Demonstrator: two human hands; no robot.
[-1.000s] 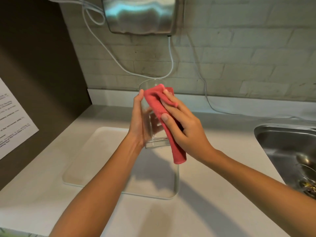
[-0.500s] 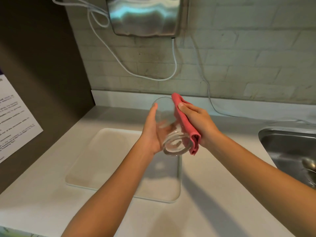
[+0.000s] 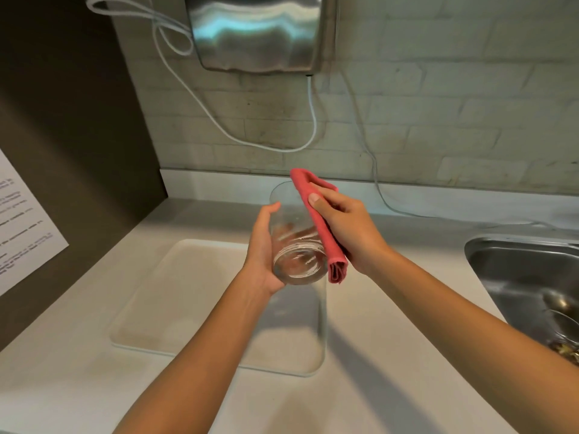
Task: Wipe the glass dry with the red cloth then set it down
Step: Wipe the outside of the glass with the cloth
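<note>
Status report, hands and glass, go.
Left hand grips glass, tilted, midair. Right hand presses red cloth against its side. Tray below, bare.

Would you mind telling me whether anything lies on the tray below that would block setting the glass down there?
Nothing visible does. The glass is held tilted in the left hand above the tray, whose visible surface looks bare; the arms hide part.

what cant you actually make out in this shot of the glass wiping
- Head view: whether the glass is dry yet; it is clear, and the red cloth covers its right side.
- Left hand: its fingers are behind the glass.
- Printed sheet: text too small, cut by the left edge.
- Sink: cut by the right edge; contents unclear.
- Metal wall unit: top cut off.
</note>
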